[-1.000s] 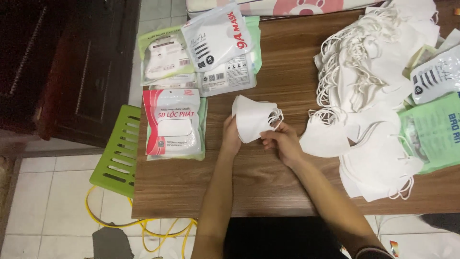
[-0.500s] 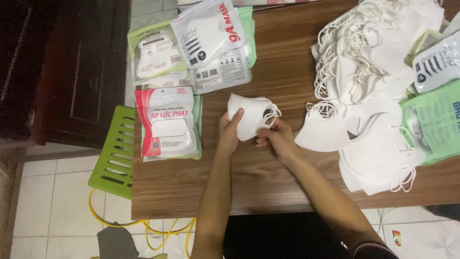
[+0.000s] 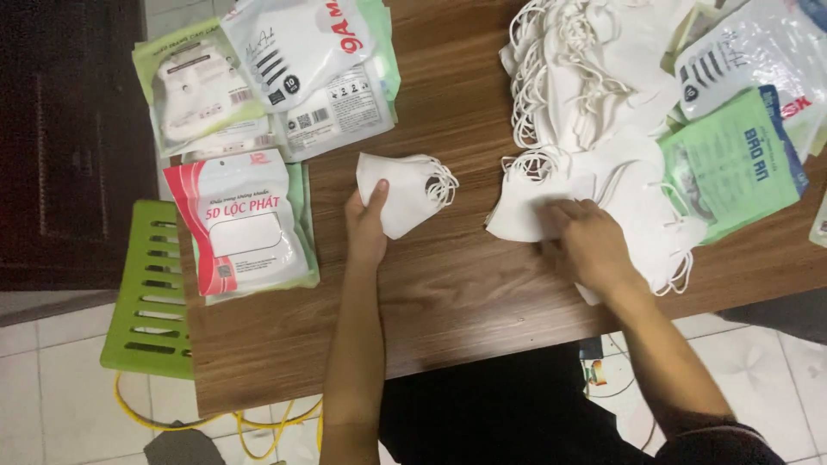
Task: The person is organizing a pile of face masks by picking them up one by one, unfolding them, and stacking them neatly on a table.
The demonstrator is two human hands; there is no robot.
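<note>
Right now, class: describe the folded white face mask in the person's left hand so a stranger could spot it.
Start at the brown wooden table. Near its middle the left hand pinches a folded white fabric face mask, ear loops bunched rightward. Unlike the heaped loose white masks, it lies alone.

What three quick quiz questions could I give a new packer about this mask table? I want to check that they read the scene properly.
1. True or false: the left hand holds a folded white mask.
2. What does the right hand touch? A) a green pouch B) the pile of loose white masks C) the green stool
3. Which packet lies nearest the left hand, at the table's left edge?

Key:
1. True.
2. B: its fingers rest on the mask at the near edge of the pile.
3. The red and white packet.
</note>
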